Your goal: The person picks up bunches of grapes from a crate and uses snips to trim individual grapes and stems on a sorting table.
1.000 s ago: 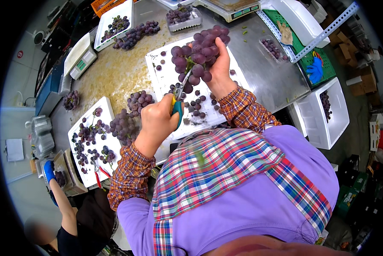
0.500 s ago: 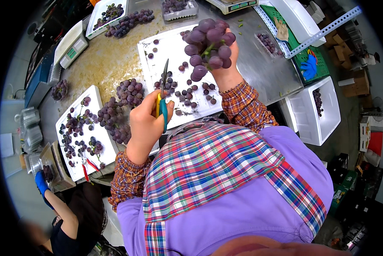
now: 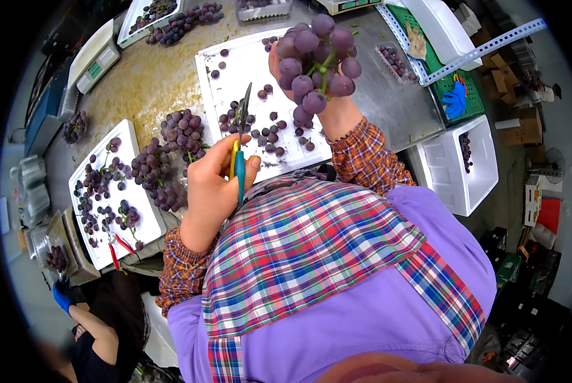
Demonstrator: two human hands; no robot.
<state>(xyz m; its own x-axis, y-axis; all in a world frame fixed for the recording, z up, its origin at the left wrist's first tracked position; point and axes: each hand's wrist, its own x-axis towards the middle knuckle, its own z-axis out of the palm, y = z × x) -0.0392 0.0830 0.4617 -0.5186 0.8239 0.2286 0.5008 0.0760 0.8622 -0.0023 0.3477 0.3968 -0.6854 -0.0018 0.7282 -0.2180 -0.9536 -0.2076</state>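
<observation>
My right hand [image 3: 338, 115] holds up a bunch of purple grapes [image 3: 306, 43]; most of its fingers are hidden behind the fruit, and green stems show in the middle of the bunch. In my left hand [image 3: 214, 180] is a pair of snips [image 3: 240, 153] with yellow and teal handles. Their dark blades point away from me, look nearly closed, and stand apart from the bunch. Below both hands lies a white foam tray [image 3: 210, 62] with loose grapes [image 3: 270, 135] scattered over it. More bunches [image 3: 182, 131] lie on the table just left of that tray.
A second white tray [image 3: 147, 220] at the left carries grapes and red-handled snips [image 3: 115, 246]. Scales [image 3: 93, 64] stand at the far left. At right are a white foam box [image 3: 483, 179] and a perforated metal bar [image 3: 483, 51]. A co-worker's blue-gloved hand [image 3: 62, 295] is at lower left.
The grape bunch has turned in my right hand, showing more of its stems. My left hand still holds the snips. The view has shifted slightly, and the co-worker's gloved hand has moved lower.
</observation>
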